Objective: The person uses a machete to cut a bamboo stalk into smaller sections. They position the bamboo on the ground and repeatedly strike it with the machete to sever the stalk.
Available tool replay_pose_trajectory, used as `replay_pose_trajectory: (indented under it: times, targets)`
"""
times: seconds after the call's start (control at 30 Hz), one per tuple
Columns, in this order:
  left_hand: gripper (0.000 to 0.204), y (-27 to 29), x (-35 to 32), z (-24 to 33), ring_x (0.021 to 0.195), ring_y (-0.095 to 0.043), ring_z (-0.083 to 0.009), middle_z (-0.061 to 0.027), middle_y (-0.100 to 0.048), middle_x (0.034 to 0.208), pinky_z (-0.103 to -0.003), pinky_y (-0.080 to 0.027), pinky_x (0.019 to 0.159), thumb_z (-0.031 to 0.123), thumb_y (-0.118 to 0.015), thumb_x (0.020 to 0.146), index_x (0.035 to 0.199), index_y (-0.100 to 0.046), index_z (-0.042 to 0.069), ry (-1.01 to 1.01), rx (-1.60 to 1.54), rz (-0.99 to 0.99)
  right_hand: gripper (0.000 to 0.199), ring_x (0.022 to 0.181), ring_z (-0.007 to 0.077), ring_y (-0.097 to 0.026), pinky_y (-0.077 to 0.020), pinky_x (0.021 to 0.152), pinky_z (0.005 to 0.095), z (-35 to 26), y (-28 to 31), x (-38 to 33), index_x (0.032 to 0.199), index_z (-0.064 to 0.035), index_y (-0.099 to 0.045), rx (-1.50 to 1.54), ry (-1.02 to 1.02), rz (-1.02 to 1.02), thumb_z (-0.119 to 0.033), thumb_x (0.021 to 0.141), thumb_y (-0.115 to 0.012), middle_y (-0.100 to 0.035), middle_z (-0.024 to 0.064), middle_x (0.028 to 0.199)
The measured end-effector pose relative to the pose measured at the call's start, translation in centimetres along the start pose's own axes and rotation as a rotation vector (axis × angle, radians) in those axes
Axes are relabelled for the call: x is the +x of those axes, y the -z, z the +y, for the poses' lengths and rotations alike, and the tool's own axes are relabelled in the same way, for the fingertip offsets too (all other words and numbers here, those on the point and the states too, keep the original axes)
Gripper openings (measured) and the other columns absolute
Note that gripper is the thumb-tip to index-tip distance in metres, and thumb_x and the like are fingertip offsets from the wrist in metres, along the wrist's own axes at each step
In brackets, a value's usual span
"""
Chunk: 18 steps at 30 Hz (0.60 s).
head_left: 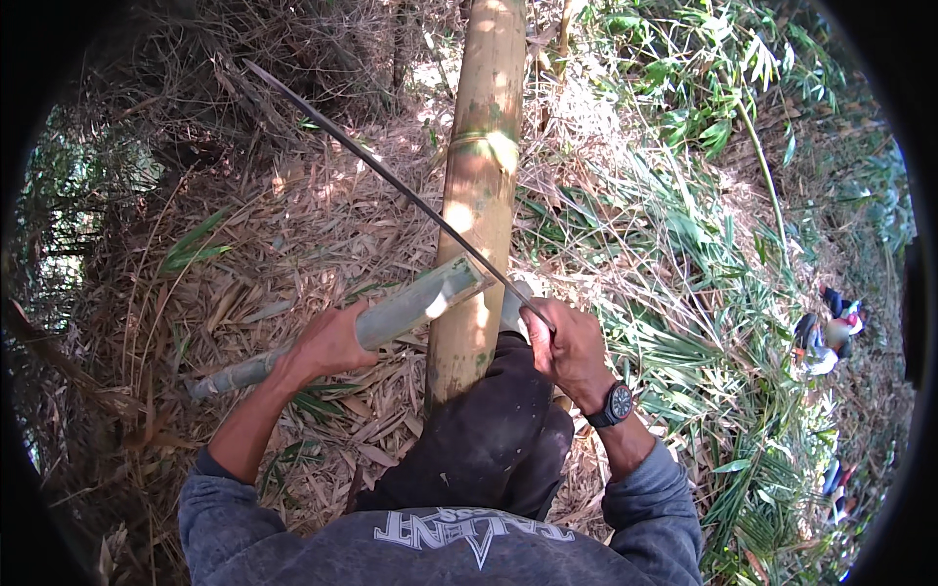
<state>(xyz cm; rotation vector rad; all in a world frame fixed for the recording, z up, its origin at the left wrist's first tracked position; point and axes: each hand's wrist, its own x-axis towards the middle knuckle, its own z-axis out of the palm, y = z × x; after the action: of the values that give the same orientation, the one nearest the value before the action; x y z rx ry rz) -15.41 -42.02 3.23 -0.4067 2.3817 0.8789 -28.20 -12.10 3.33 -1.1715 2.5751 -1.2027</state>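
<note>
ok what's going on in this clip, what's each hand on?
A person is working bamboo outdoors. The left hand grips a short green bamboo piece, its cut end resting against a thick bamboo trunk that lies across the person's leg. The right hand holds a long thin blade, which angles up and away to the left. Dry leaves cover the ground.

Grey-blue sweatshirt with long sleeves pushed up toward the elbows, white block lettering printed across the chest. Black round-faced wristwatch (617,403) on a dark strap, worn on the right wrist. Dark, dusty trousers (484,435), probably black cotton; fabric hard to judge. Both hands bare.
</note>
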Motion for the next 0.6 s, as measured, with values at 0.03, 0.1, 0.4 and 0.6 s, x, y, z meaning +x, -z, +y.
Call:
replay_pose_trajectory:
  times: [0.03, 0.1, 0.4, 0.6]
  targets:
    - [0.060, 0.2, -0.2, 0.3, 0.083, -0.067, -0.0396, -0.0262, -0.067, 0.087, -0.044, -0.051, 0.072, 0.023, -0.076, 0.061, 0.111, -0.057, -0.004, 0.026, 0.012, -0.015, 0.014, 0.052, 0.0309, -0.058, -0.0460, 0.049, 0.0417, 0.2, -0.1, 0.0, 0.088, -0.0039, -0.058, 0.009, 0.017, 0.015, -0.017, 0.092, -0.062, -0.058, 0.0131, 0.068]
    - [0.059, 0.4, -0.2, 0.8, 0.083, -0.067, -0.0395, -0.0259, -0.067, 0.087, -0.044, -0.051, 0.073, 0.024, -0.075, 0.061, 0.110, -0.058, -0.004, 0.026, 0.024, -0.017, 0.015, 0.052, 0.0322, -0.058, -0.0456, 0.049, 0.0414, 2.9, -0.6, -0.9, 0.087, -0.0035, -0.060, -0.139, -0.105, -0.129, -0.017, 0.092, -0.062, -0.059, 0.0145, 0.067]
    - [0.060, -0.8, -0.4, 0.1, 0.083, -0.066, -0.0402, -0.0258, -0.066, 0.090, -0.045, -0.051, 0.074, 0.024, -0.075, 0.062, 0.113, -0.056, -0.002, 0.039, 0.064, 0.045, 0.011, 0.055, 0.0314, -0.061, -0.0473, 0.049, 0.0401, -0.3, -0.1, 0.3, 0.093, -0.0054, -0.061, 0.008, -0.059, -0.020, -0.016, 0.090, -0.063, -0.060, 0.0141, 0.066]
    - [0.059, -0.8, -0.1, 0.2, 0.083, -0.065, -0.0414, -0.0259, -0.066, 0.089, -0.046, -0.051, 0.075, 0.023, -0.074, 0.063, 0.115, -0.055, -0.001, 0.008, 0.056, 0.072, 0.018, 0.056, 0.0344, -0.059, -0.0481, 0.051, 0.0429, 4.3, -1.4, -1.7, 0.085, -0.0052, -0.053, -0.219, -0.160, -0.218, -0.020, 0.092, -0.060, -0.058, 0.0152, 0.070]
